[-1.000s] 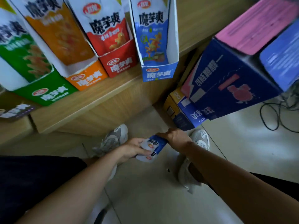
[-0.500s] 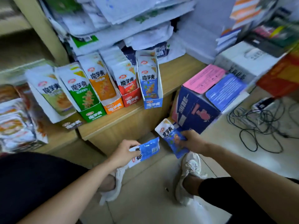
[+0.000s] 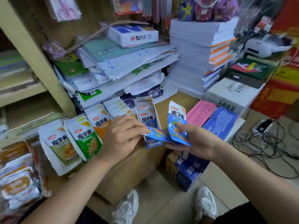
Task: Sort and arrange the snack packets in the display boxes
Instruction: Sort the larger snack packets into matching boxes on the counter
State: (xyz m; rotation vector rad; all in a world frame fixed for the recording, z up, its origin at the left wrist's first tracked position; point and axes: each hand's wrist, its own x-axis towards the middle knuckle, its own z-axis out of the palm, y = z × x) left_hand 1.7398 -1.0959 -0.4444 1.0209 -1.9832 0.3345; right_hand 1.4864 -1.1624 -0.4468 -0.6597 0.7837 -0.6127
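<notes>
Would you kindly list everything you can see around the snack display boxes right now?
blue display box: one, blue, right end of the row, partly filled
upright blue packet: one, blue-white, right of that box
tilted blue packet: one, blue, at that box's front
orange packets: several, orange, further left
green packets: several, green, left of orange
pale green packets: several, pale green, left of green
paper ream: one, white, atop piled bags
paper stack: one, white, back right
cables: several, black, floor right
shoes: two, grey-white, floor
left hand: one, pinches the tilted packet
right hand: one, grips the upright packet
</notes>
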